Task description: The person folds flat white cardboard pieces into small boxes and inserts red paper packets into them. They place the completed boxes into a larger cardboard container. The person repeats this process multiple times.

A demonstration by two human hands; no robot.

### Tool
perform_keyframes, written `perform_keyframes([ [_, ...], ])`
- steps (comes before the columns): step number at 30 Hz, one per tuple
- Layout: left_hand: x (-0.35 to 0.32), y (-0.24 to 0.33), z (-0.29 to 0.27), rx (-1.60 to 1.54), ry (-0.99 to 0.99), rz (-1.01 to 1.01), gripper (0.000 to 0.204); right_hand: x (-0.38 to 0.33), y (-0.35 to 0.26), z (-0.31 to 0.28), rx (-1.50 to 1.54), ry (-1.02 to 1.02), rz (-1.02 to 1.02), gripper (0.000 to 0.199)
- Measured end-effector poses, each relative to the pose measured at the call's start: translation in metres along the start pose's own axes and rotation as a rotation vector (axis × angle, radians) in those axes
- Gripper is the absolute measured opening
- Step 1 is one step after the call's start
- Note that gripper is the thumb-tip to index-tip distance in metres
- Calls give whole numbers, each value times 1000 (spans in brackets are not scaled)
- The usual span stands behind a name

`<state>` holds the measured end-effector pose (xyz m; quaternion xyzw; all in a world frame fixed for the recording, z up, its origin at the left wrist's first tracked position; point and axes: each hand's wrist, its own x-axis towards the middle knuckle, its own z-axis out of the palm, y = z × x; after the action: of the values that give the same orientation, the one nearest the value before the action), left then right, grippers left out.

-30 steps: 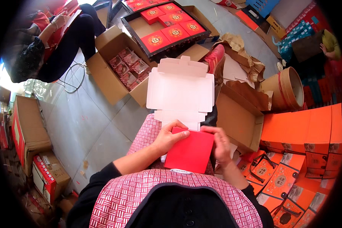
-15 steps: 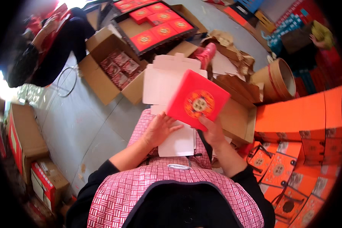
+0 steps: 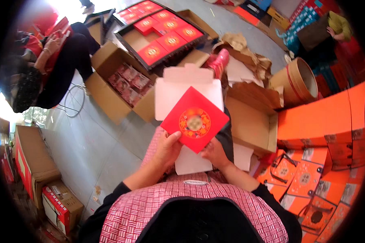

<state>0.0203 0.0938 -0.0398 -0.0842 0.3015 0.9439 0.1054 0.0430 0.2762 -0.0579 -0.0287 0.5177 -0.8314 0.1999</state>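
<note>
A square red gift box (image 3: 209,115) with a round gold emblem is held in front of my lap, one corner pointing away from me. My left hand (image 3: 168,146) is closed on its left corner, thumb on top. At the near corner my right hand (image 3: 215,154) pinches the edge; part of its grip is hidden. Beneath the box, an unfolded white cardboard box (image 3: 166,95) with open flaps rests across my lap. The red box covers its middle.
Ahead stand a carton of red-and-white packets (image 3: 129,83) and a black tray (image 3: 140,42) of red boxes. An open carton (image 3: 251,121), a cardboard drum (image 3: 298,83) and stacked orange boxes (image 3: 304,174) are on my right. A seated person (image 3: 61,69) works at far left.
The red box has turned flatter and come slightly left. My left hand, open beside it before, now grips its left corner. My right hand has shifted to the near corner.
</note>
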Motion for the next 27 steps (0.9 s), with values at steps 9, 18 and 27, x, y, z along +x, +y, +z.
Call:
perform_keyframes([
  [9, 74, 157, -52, 78, 136, 157, 43, 8, 4, -10, -147, 69, 159, 37],
  [18, 276, 149, -156, 176, 535, 340, 31, 19, 0, -1, -125, 66, 223, 26],
  [27, 284, 112, -143, 838, 536, 335, 41, 16, 0, -3, -136, 111, 246, 25],
])
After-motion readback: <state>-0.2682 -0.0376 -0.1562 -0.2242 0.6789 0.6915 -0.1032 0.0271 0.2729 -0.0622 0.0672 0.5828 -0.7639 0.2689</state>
